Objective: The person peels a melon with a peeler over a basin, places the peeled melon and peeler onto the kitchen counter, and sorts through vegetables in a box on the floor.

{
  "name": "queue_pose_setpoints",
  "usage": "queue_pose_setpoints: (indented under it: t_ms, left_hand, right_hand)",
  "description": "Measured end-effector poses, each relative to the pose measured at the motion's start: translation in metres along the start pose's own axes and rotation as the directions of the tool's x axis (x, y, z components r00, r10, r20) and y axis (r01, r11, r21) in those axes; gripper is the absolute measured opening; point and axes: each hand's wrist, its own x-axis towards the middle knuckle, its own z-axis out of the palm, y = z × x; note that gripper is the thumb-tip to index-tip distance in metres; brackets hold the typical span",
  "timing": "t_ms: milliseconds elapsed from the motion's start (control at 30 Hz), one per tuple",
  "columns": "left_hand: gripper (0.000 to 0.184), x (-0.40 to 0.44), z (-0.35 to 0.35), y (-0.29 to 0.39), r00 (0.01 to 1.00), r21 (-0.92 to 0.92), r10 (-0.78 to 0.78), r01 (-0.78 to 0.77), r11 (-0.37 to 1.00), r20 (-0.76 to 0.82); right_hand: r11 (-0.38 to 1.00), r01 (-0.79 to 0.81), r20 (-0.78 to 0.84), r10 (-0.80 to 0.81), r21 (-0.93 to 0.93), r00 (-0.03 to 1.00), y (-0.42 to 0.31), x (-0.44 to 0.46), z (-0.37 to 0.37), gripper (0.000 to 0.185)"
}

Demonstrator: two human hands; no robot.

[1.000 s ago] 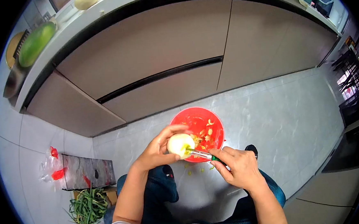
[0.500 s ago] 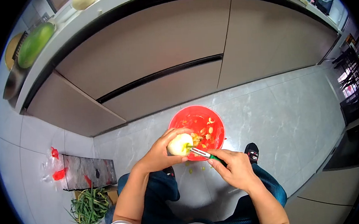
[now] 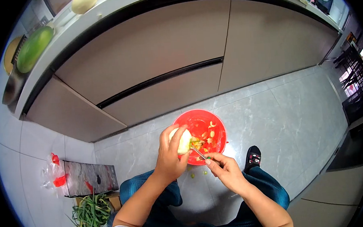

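Note:
Over the left side of a red basin, my left hand holds a pale, peeled round vegetable, fingers wrapped over its top and side. A green bit shows at its right end. My right hand grips the green handle of a peeler, whose metal end touches or nearly touches that green end. Peelings and scraps lie in the basin below.
Green scraps dot the floor by the basin. My shoe is at its right. Green onions and a patterned box stand at left. A green melon-like vegetable and a pale one rest on the counter.
My left hand has turned the vegetable, and its fingers now reach over the top. The peeler has tilted to a steeper angle, with my right hand slightly further left.

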Motion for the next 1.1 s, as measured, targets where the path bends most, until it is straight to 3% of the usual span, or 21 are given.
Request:
queue_pose_setpoints:
  t_ms: [67, 133, 167, 200, 233, 267, 300, 367, 400, 500, 600, 733, 800, 867, 900, 1100]
  left_hand:
    - [0.079, 0.001, -0.002, 0.004, 1.000, -0.006, 0.019, -0.020, 1.000, -0.020]
    - [0.080, 0.004, -0.009, 0.011, 1.000, -0.056, 0.024, -0.023, 0.998, 0.006]
    - [0.083, 0.006, -0.012, 0.011, 0.999, -0.106, 0.029, -0.026, 0.994, 0.030]
    - [0.083, 0.007, -0.013, 0.007, 0.999, -0.107, 0.029, -0.026, 0.994, 0.030]
    - [0.083, 0.007, -0.014, 0.000, 0.994, -0.411, -0.080, 0.107, 0.905, 0.080]
    - [0.084, 0.007, -0.017, -0.005, 0.973, -0.663, -0.168, 0.233, 0.711, 0.162]
    - [0.084, 0.008, -0.021, -0.008, 0.972, -0.663, -0.169, 0.233, 0.711, 0.161]
    - [0.083, 0.011, -0.033, -0.013, 0.949, -0.683, -0.105, 0.287, 0.672, 0.296]
    - [0.082, 0.013, -0.040, -0.014, 0.918, -0.659, -0.070, 0.333, 0.674, 0.391]
    - [0.084, 0.012, -0.046, -0.013, 0.854, -0.668, -0.076, 0.455, 0.588, 0.515]
    - [0.083, 0.012, -0.052, -0.016, 0.795, -0.613, -0.080, 0.523, 0.592, 0.601]
    - [0.079, 0.011, -0.045, -0.013, 0.821, -0.582, -0.118, 0.489, 0.650, 0.558]
    - [0.076, 0.011, -0.039, -0.012, 0.876, -0.482, -0.165, 0.396, 0.781, 0.452]
    - [0.074, 0.009, -0.030, -0.013, 0.914, -0.410, -0.153, 0.312, 0.857, 0.376]
    - [0.072, 0.008, -0.026, -0.014, 0.945, -0.323, -0.133, 0.231, 0.918, 0.299]
    - [0.072, 0.003, -0.010, -0.009, 0.985, -0.218, -0.125, 0.150, 0.964, 0.122]
  right_hand:
    - [0.999, -0.025, 0.002, 0.025, 0.038, 1.000, -0.004, 0.001, -0.003, 0.035]
    - [0.989, -0.018, -0.009, 0.017, -0.145, 1.000, -0.014, 0.002, -0.010, 0.034]
    - [0.989, -0.019, -0.010, 0.018, -0.146, 1.000, -0.023, 0.002, -0.014, 0.034]
    - [0.944, 0.039, -0.021, -0.048, -0.329, 0.999, -0.040, 0.000, -0.017, 0.033]
    - [0.861, 0.090, -0.018, -0.114, -0.500, 0.993, -0.049, -0.001, -0.020, 0.032]
    - [0.809, 0.260, -0.019, -0.318, -0.527, 0.948, -0.040, 0.001, -0.022, 0.031]
    - [0.809, 0.260, -0.018, -0.317, -0.527, 0.948, -0.042, 0.000, -0.024, 0.031]
    - [0.679, 0.374, 0.075, -0.426, -0.632, 0.901, -0.051, -0.001, -0.028, 0.030]
    - [0.681, 0.373, 0.077, -0.423, -0.631, 0.903, -0.054, -0.001, -0.030, 0.030]
    - [0.632, 0.428, 0.164, -0.432, -0.646, 0.887, -0.056, -0.002, -0.035, 0.029]
    - [0.631, 0.430, 0.211, -0.394, -0.646, 0.895, -0.054, -0.003, -0.035, 0.029]
    - [0.745, 0.361, 0.145, -0.341, -0.561, 0.929, -0.044, -0.002, -0.029, 0.029]
    - [0.791, 0.317, 0.104, -0.310, -0.523, 0.945, -0.041, -0.003, -0.024, 0.028]
    - [0.877, 0.143, 0.032, -0.145, -0.459, 0.989, -0.038, -0.004, -0.016, 0.028]
    - [0.876, 0.143, 0.030, -0.146, -0.460, 0.989, -0.037, -0.004, -0.012, 0.028]
    - [0.894, 0.007, -0.054, -0.035, -0.449, 0.998, -0.028, -0.004, 0.005, 0.033]
